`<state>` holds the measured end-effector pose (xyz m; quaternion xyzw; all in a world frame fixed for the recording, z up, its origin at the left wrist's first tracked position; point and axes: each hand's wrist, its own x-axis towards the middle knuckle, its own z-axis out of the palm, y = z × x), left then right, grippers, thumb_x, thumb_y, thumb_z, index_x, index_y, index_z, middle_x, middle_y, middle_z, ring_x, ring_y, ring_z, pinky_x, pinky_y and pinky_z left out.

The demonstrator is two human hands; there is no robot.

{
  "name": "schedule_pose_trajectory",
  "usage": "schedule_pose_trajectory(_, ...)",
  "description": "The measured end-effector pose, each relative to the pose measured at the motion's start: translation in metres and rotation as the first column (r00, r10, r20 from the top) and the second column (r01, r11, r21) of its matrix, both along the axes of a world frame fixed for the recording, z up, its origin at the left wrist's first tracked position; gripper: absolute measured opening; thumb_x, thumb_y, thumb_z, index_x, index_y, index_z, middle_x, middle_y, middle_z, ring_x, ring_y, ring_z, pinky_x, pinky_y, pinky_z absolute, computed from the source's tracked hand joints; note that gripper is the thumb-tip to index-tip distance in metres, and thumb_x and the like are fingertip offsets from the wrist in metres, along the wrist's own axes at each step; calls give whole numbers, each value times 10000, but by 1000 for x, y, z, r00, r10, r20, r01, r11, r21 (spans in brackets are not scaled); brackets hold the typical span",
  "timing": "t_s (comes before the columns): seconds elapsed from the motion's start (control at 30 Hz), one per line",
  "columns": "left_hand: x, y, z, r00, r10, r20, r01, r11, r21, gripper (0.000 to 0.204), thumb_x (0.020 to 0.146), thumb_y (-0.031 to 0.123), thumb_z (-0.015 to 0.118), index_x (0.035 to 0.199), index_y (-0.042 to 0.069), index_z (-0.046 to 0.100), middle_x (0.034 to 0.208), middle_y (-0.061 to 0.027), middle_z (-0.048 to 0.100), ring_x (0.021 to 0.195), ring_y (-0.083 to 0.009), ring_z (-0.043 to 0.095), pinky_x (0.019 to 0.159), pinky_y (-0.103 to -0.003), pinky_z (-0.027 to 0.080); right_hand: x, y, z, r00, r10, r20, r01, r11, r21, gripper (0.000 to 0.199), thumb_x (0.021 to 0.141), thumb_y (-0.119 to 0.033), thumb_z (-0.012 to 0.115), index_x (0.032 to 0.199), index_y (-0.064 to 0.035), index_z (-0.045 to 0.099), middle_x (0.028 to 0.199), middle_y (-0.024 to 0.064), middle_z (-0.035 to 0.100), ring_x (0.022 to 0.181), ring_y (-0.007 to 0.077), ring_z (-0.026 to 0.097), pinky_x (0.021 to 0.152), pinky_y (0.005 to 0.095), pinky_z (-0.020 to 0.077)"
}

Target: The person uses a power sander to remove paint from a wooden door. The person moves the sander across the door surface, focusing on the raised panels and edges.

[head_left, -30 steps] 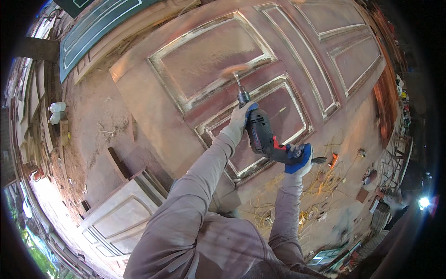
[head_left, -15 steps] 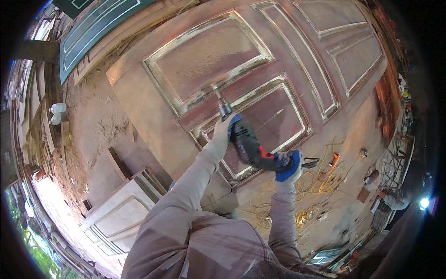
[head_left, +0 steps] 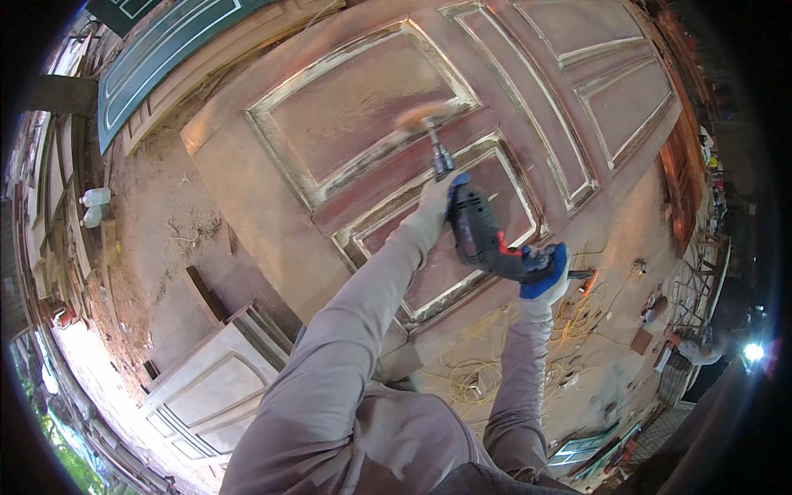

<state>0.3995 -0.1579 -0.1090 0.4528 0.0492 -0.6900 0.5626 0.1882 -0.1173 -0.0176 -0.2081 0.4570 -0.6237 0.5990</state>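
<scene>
Now | left hand [head_left: 431,206], grey sleeve stretched forward, wrapped round the front of the black-and-blue power drill [head_left: 483,235] | drill's blurred spinning sanding disc [head_left: 425,115] pressed on the reddish-brown panelled wooden door [head_left: 355,107] lying flat | right hand [head_left: 540,285] in blue-and-white glove, arm raised, clenched on the drill's rear handle, just right of the left.
</scene>
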Motion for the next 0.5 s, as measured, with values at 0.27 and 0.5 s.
schedule_pose_trajectory(0.27, 21, 47, 7, 992, 120, 50, -121, 993, 10, 249, 796, 265, 673, 930, 74, 584, 747, -39, 624, 622, -160, 606, 609, -295, 498, 20, 23, -3, 999, 45, -24, -44, 999, 25, 182, 896, -151, 504, 734, -72, 474, 589, 41, 478, 510, 173, 480, 563, 360, 460)
schedule_pose_trajectory(0.5, 9, 15, 1, 998, 44, 36, -43, 999, -3, 272, 782, 266, 690, 930, 64, 585, 739, -32, 623, 621, -150, 600, 589, -290, 494, 16, 10, 1, 999, -52, -1, 52, 999, 14, 200, 900, -192, 515, 737, -84, 470, 590, 26, 465, 519, 173, 474, 581, 370, 452)
